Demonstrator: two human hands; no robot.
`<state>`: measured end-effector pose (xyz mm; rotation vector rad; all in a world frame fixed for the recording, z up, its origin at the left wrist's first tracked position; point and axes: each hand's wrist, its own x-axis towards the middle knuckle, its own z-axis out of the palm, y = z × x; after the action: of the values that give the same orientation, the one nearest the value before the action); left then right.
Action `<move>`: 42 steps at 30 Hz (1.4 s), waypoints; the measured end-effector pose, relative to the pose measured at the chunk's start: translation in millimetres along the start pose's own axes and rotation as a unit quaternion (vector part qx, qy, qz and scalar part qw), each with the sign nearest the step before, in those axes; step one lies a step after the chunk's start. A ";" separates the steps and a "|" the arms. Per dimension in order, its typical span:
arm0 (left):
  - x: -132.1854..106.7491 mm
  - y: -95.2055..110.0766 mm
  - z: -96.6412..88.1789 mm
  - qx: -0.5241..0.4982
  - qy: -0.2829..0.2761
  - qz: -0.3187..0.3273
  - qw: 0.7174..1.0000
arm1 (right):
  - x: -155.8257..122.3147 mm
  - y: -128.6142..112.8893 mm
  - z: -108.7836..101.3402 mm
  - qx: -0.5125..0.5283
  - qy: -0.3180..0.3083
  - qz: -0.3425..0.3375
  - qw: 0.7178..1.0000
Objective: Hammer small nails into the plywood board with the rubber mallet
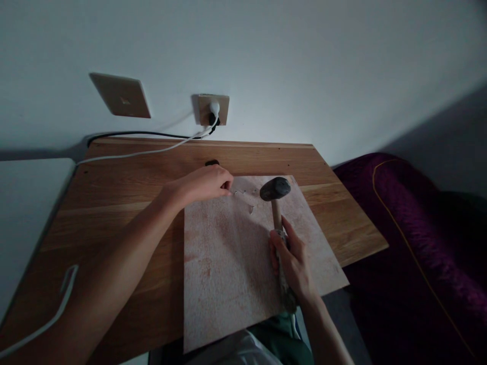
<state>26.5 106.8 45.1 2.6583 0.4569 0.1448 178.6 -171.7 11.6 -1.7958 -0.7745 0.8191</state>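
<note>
My right hand (292, 258) is wrapped round the handle of a hammer (275, 189), its dark head raised over a pale, whitish wooden board (224, 284). My left hand (213, 183) is closed above the board's far left part, fingertips pressed together. What those fingers pinch, if anything, is too small and hidden to name. Just right of the fingertips, several small shiny nails (251, 209) show on the board. A small dark object (212, 162) is partly hidden behind my left hand.
The board lies on a wooden table (114, 203) against the wall and juts past its front edge. White and black cables (152, 152) run from a wall socket (224, 109) along the table's back. Purple fabric (395, 218) lies at the right. A white cable (57, 314) lies front left.
</note>
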 end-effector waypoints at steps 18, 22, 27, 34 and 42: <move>-5.2 -12.6 -4.9 -0.051 -0.008 -0.018 0.998 | -7.1 -40.7 18.1 0.040 -0.039 -0.007 0.998; -12.9 -23.7 -11.9 -0.064 0.030 -0.052 0.996 | -7.3 -45.7 38.6 0.029 -0.100 0.004 0.995; -17.8 -15.3 -23.0 -0.026 -0.034 -0.095 0.995 | -6.2 -39.0 51.4 0.032 -0.126 0.025 0.991; -7.5 9.8 -16.9 0.016 -0.060 -0.088 0.994 | -12.6 -43.7 42.9 0.037 -0.044 0.013 0.998; -1.6 16.9 -4.2 0.056 -0.035 -0.050 0.997 | -14.8 -32.6 32.6 0.050 -0.049 0.027 0.997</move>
<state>29.2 93.6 56.1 2.7330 0.5894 -0.0037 139.1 -156.6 35.3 -1.7047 -0.7373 0.9717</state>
